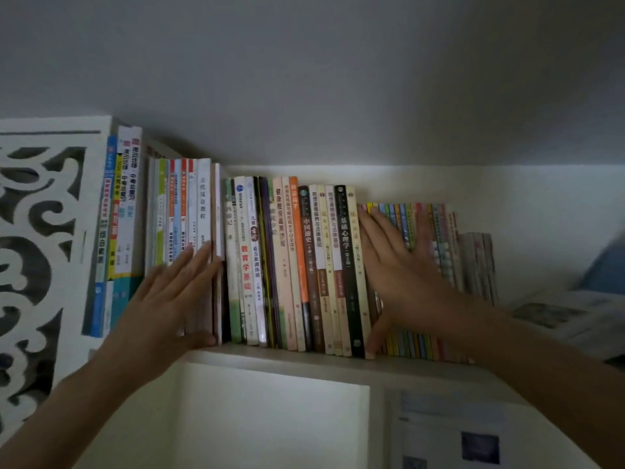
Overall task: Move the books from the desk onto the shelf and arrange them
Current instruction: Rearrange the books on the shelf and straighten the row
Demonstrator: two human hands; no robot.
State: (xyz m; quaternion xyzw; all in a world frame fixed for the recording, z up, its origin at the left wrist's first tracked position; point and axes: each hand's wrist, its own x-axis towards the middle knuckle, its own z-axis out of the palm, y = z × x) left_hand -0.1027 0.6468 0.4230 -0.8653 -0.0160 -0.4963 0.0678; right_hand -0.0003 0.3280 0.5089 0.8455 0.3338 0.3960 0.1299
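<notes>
A: On the white wooden shelf board (270, 362), what do we see first?

B: We see a long row of upright paperback books (291, 265) filling it, beside a white carved fretwork panel (44, 238) at the left.

A: And our hands?

B: Our left hand (169, 296) lies flat, fingers straight, pressing the spines of the taller white and orange books (189, 204). Our right hand (395, 265) is spread wide against the thin rainbow-coloured booklets (409, 218), thumb low near the board. Neither holds anything.
</notes>
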